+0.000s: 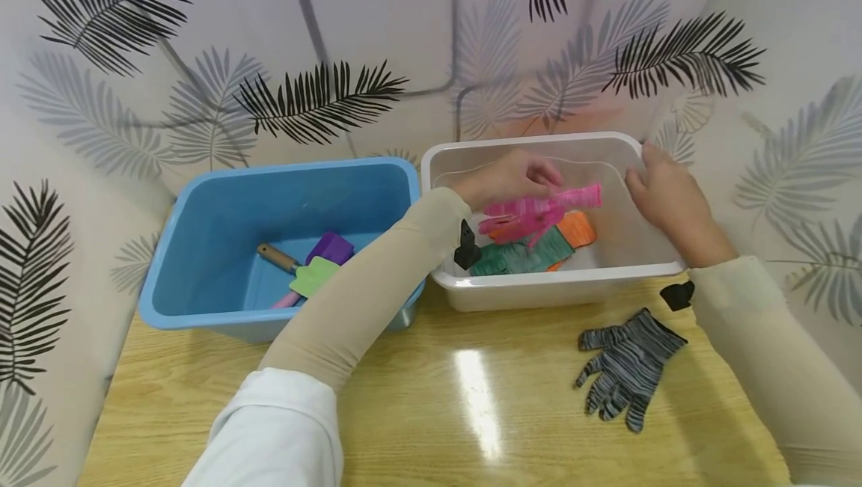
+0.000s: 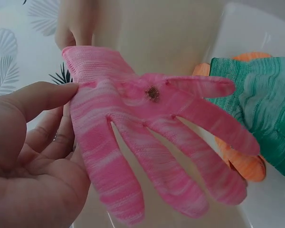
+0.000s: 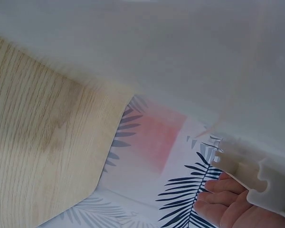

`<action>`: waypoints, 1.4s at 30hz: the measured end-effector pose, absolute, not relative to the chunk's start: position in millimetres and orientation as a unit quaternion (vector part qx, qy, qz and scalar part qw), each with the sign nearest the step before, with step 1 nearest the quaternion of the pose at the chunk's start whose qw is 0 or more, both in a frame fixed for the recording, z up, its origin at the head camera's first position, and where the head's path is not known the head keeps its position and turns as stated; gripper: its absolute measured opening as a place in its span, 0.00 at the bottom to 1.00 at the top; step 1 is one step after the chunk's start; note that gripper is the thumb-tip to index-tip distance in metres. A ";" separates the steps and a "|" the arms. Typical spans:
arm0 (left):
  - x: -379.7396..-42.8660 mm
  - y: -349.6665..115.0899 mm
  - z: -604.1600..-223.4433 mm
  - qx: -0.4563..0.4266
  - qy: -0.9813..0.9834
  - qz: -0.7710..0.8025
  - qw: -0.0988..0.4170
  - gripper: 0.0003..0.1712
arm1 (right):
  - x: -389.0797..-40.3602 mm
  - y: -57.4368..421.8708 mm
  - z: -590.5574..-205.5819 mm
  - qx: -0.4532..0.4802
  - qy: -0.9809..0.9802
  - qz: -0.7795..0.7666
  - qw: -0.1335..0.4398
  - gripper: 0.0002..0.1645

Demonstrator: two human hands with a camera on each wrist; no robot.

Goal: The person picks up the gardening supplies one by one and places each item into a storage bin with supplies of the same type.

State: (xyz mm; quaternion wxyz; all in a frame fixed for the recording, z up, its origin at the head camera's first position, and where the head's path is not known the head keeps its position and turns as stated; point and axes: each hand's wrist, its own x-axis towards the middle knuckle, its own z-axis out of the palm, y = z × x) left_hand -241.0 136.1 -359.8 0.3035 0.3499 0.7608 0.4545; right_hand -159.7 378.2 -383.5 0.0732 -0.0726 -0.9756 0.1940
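My left hand (image 1: 515,176) is over the white bin (image 1: 559,275), pinching a pink knit glove (image 2: 133,109) by its edge near the cuff. In the left wrist view the glove hangs spread with a dark spot on it, and the thumb (image 2: 47,97) presses its side. Under it in the bin lie a green glove (image 1: 521,253) and an orange glove (image 1: 577,230), partly covered. My right hand (image 1: 673,195) grips the bin's right rim; the right wrist view shows its fingers (image 3: 223,199) curled beneath that rim.
A blue bin (image 1: 202,247) stands to the left, holding a wooden-handled tool (image 1: 276,256), a purple piece (image 1: 331,247) and a light green piece (image 1: 313,276). A grey striped glove (image 1: 631,367) lies on the wooden table (image 1: 404,412) in front of the white bin. Leaf-print cloth (image 1: 404,38) hangs behind.
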 end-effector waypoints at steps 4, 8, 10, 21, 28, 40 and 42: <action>-236.8 132.7 -358.4 0.362 0.764 0.436 0.309 0.15 | -159.6 377.4 -383.1 -0.072 -0.975 0.194 0.076 0.26; -234.9 130.4 -358.7 0.364 0.761 0.424 0.330 0.17 | -159.6 377.0 -382.9 -0.072 -0.976 0.192 0.074 0.28; -233.8 131.0 -360.1 0.363 0.757 0.421 0.343 0.17 | -159.5 377.0 -382.8 -0.073 -0.976 0.191 0.072 0.31; -223.1 137.0 -365.1 0.370 0.763 0.387 0.363 0.14 | -160.3 378.6 -381.4 -0.075 -0.976 0.197 0.064 0.34; -217.7 138.1 -373.4 0.339 0.779 0.349 0.395 0.15 | -159.8 377.1 -380.6 -0.077 -0.975 0.200 0.053 0.35; -212.6 137.8 -373.7 0.307 0.788 0.323 0.425 0.10 | -160.2 377.0 -380.4 -0.082 -0.975 0.199 0.048 0.36; -212.4 137.3 -374.2 0.309 0.791 0.322 0.419 0.10 | -160.1 377.1 -380.7 -0.084 -0.975 0.198 0.045 0.36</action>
